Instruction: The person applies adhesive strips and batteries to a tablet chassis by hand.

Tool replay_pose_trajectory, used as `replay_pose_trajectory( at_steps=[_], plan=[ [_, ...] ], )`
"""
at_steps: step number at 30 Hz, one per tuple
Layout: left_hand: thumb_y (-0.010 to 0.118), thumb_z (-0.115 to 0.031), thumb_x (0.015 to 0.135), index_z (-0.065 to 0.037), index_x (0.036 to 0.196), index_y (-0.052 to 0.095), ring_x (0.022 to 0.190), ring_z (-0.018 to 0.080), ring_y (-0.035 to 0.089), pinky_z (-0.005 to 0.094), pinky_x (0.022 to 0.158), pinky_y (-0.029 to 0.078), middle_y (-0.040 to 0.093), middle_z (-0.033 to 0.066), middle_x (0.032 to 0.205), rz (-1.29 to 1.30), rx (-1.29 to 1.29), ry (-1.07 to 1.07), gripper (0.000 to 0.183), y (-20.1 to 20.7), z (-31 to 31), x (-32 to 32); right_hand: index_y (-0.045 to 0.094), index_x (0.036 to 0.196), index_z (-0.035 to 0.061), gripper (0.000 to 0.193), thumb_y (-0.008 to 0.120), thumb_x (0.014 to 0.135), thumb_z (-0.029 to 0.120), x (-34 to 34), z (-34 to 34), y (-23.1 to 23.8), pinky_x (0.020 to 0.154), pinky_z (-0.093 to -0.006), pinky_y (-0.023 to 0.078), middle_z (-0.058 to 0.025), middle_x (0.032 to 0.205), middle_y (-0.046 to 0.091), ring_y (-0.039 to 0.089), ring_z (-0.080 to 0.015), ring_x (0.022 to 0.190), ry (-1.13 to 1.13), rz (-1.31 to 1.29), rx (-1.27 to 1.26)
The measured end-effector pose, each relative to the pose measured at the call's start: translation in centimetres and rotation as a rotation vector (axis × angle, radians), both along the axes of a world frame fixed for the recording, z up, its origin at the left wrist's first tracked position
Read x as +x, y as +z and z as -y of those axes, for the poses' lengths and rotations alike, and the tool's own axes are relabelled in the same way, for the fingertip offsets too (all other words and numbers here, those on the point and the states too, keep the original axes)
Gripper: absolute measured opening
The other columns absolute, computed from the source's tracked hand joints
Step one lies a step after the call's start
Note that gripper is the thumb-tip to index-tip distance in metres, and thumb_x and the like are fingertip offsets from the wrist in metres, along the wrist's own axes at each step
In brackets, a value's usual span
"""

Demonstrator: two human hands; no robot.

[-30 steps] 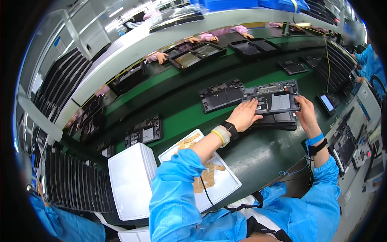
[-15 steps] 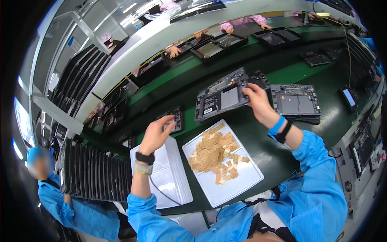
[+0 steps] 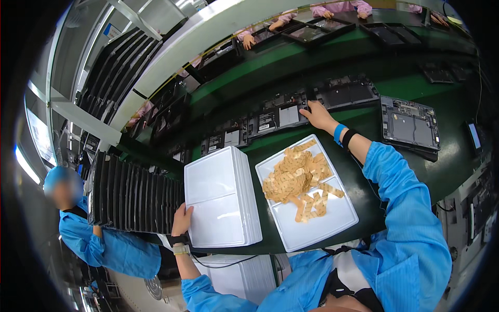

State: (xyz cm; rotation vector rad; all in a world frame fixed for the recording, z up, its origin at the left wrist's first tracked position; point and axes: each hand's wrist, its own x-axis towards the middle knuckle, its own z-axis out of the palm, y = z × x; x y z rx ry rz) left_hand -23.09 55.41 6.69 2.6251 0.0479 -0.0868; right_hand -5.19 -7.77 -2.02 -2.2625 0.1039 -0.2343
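My right hand (image 3: 321, 117) grips the right edge of an opened dark device chassis (image 3: 266, 122) with thumb and fingers. The chassis has a black battery block and a pale grey panel, and it lies among similar units on the green line. My left hand (image 3: 181, 220) is beside the left side of a stack of white trays (image 3: 214, 221), thumb and forefinger slightly apart, other fingers mostly hidden. Right of that stack, a white tray (image 3: 332, 223) carries a heap of tan adhesive pieces (image 3: 297, 174).
An upright row of black panels (image 3: 132, 197) stands left of the trays. Another chassis (image 3: 410, 125) rests at the right, with a small lit device (image 3: 474, 136) beyond. A co-worker in blue (image 3: 112, 242) is at the left. Pink-sleeved hands (image 3: 248, 40) work across the line.
My right hand has lowered the chassis from tilted in the air to flat on the line. My left hand has pulled back toward me, to the side of the white tray stack.
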Motion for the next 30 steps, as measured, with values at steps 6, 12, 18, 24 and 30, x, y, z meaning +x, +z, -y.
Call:
replay_pose_trajectory(
  at_steps=[6,12,18,24,30],
  plan=[
    [0.058,-0.016,0.098,0.002,0.099,0.065,0.094,0.053,0.063,0.0581,0.076,0.05,0.068,0.03,0.094,0.218,0.365,-0.002,0.02,1.8,2.6,0.3,0.059,0.132,-0.0087,0.054,0.066,0.1,0.034,-0.4,4.0,-2.1,0.111,-0.0514,0.045,-0.0344,0.144,0.052,0.051,-0.0504,0.133,-0.094,0.169,-0.33],
    [0.054,-0.016,0.107,0.004,0.121,0.065,0.1,0.0204,0.067,0.0337,0.091,0.051,0.072,0.0139,0.107,0.422,-0.102,0.13,0.026,7.6,3.4,-2.6,0.067,0.124,-0.0011,0.039,0.064,0.101,0.031,-2.8,6.1,-1.8,0.097,-0.0415,0.053,-0.0214,0.12,0.067,0.067,-0.0375,0.108,-0.023,0.248,-0.113],
    [0.05,-0.023,0.112,0.002,0.139,0.053,0.112,0.0183,0.061,0.0327,0.102,0.047,0.064,0.0098,0.126,0.443,-0.943,0.264,0.037,11.4,1.5,-13.5,0.071,0.116,0.0031,0.024,0.066,0.099,0.019,-4.3,6.6,-2.5,0.082,-0.0381,0.055,-0.0188,0.111,0.071,0.07,-0.0329,0.097,0.049,0.413,0.072],
    [0.055,-0.025,0.108,-0.001,0.129,0.059,0.105,0.0214,0.063,0.0412,0.093,0.052,0.067,0.0123,0.118,0.494,-1.074,0.604,0.032,5.7,-3.0,-32.3,0.068,0.125,0.0041,0.026,0.064,0.101,0.013,-5.7,5.5,-1.8,0.085,-0.0324,0.056,-0.0141,0.119,0.072,0.072,-0.0241,0.107,0.144,0.308,0.176],
    [0.054,-0.024,0.107,-0.003,0.097,0.056,0.05,0.0154,0.057,0.0304,0.043,0.049,0.059,0.0038,0.069,0.037,-0.225,1.12,0.023,-1.7,-1.7,-46.9,0.066,0.128,0.0039,0.026,0.061,0.103,0.011,-5.4,5.6,-3.9,0.088,-0.0334,0.055,-0.0142,0.121,0.072,0.071,-0.0244,0.108,0.139,0.259,0.156]
  ],
)
